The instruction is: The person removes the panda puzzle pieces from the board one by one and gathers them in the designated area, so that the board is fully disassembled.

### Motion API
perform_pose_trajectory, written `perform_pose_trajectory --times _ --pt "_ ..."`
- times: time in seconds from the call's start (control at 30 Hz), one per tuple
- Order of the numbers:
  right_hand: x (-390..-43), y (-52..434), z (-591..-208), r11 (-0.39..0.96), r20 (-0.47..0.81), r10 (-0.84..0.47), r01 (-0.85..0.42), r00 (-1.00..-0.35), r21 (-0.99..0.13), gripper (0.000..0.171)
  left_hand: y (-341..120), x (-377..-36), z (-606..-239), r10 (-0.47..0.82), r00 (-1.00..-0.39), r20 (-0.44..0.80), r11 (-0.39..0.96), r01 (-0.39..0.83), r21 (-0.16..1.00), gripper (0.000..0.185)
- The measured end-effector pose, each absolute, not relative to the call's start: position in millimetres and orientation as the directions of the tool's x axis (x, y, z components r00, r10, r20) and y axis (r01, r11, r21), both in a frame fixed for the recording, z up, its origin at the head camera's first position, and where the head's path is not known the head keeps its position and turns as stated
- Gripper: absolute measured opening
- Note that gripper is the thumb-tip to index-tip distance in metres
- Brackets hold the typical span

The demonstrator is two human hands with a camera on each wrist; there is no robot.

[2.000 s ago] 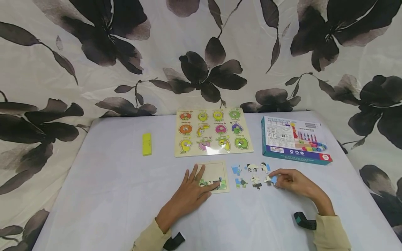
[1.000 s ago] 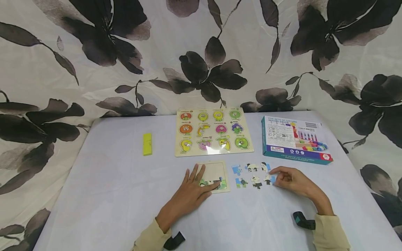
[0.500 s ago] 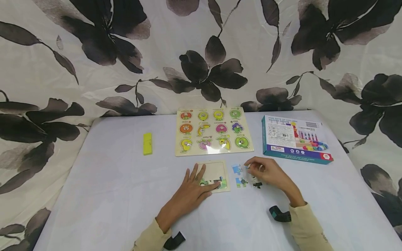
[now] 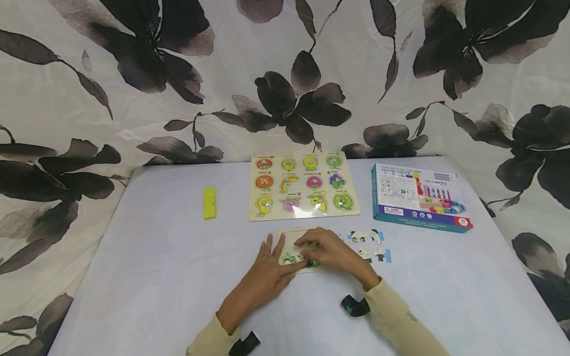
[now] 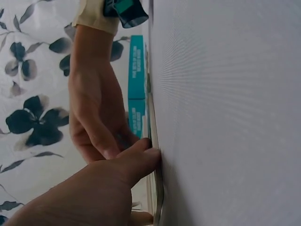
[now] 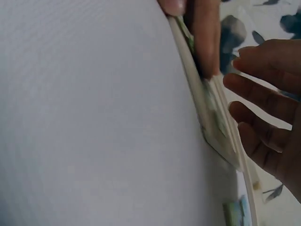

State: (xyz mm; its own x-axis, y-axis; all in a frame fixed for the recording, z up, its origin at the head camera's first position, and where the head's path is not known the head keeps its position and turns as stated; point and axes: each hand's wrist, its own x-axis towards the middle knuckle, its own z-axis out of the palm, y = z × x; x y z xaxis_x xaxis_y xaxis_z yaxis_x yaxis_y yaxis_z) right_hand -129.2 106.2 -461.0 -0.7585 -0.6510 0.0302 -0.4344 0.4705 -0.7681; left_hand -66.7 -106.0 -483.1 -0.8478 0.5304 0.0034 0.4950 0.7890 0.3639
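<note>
Teal box [image 4: 418, 198] reads "FIVE SETS OF COLUMN".

two hands [image 4: 267, 277], two puzzle boards [image 4: 303, 187], one box [image 4: 418, 198].

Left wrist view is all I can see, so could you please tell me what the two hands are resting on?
Observer: Both are on a small jigsaw tray; the left hand lies flat on its left part and the right hand covers its right part.
Operator: Are any pieces lying outside it?
Observer: Yes, loose jigsaw pieces lie on the table just beyond the right hand.
Operator: What is behind the tray?
Observer: A fruit peg board, with a yellow block further left.
</note>
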Motion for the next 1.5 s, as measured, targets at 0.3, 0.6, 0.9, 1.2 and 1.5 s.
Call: perform_pose_trajectory --times 0.3,0.6,0.9,1.2,1.5 --pt "-130 90 -468 0.490 0.073 -0.689 -0.537 -0.721 -0.687 0.019 -107 -67 -485 0.528 -0.848 0.050 0.795 0.514 0.322 0.033" --pt "-129 84 -469 0.523 0.083 -0.681 -0.562 -0.727 -0.641 0.020 -107 -69 -485 0.531 -0.845 0.062 0.794 0.521 0.314 0.032" --pt "-127 81 -469 0.524 0.059 -0.671 -0.529 -0.739 -0.667 0.022 -107 -69 -485 0.534 -0.843 0.061 0.794 0.525 0.308 0.031" --pt "-127 83 -469 0.518 0.033 -0.650 -0.475 -0.759 -0.712 0.021 -107 -69 -485 0.531 -0.846 0.046 0.790 0.514 0.334 0.034" --pt "-126 84 -468 0.466 -0.032 -0.657 -0.372 -0.753 -0.803 0.023 -108 -69 -485 0.531 -0.846 0.049 0.785 0.513 0.348 0.028"
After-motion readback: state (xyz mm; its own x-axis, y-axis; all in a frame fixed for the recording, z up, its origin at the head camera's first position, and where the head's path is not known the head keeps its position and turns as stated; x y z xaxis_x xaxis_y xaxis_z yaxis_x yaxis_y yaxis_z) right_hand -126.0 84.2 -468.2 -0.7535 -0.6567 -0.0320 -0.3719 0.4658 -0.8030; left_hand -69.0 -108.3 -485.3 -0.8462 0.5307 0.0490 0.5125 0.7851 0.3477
